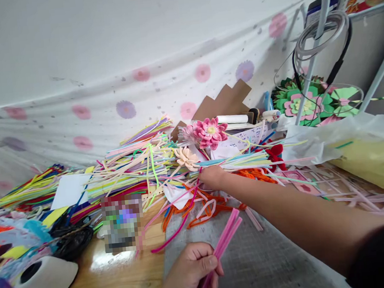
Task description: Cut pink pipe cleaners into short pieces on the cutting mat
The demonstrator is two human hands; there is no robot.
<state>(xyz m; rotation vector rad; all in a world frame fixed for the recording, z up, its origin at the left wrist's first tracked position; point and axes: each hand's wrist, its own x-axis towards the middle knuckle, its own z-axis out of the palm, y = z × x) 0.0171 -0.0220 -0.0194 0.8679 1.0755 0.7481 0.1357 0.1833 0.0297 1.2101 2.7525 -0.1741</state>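
Note:
My left hand (199, 270) is closed around a small bundle of pink pipe cleaners (228, 232), which slants up to the right over the grey board (256, 251). Stretched forward, my right hand (211, 178) has its fingers drawn together at the pile; what they hold is hidden. A magenta pipe cleaner (187, 216) curves from beside those fingertips down toward the wood. Pale blue and cream pipe cleaners (241, 161) lie just behind this hand. A cream pipe-cleaner flower (186, 158) and a pink flower (210, 132) stand beyond it.
Many pipe cleaners (133, 167) are heaped along the wall. Orange strands (215, 214) loop over the board's far edge. At left sit a white cone spool (47, 278) and a black plastic bag (74, 239). A metal pole (313, 60) with coiled cable and a plastic bag (368, 145) occupy the right.

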